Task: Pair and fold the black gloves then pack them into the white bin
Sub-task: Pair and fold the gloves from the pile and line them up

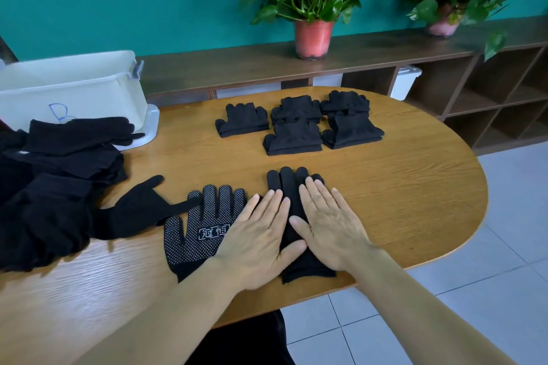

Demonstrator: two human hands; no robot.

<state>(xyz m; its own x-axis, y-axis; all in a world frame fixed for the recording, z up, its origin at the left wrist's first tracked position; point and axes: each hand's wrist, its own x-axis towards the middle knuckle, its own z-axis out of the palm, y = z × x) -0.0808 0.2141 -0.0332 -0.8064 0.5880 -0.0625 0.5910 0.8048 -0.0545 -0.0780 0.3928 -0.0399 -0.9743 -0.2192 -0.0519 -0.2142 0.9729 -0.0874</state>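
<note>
Now my fingers [268,204] are lying straight and flat, gripping nothing, pressing the glove pair [286,184] onto the tabletop [400,187]; I judge this is smoothing it flat before the fold. My left hand [255,234] is also overlapping the dotted glove [198,231] just beside it, while my right hand [330,225] is covering the pair's other side. Both forearms are reaching forward, palms down. Five folded pairs [292,136] are waiting farther off, and the unsorted pile [44,201] is sitting left, before the white bin [74,83].
</note>
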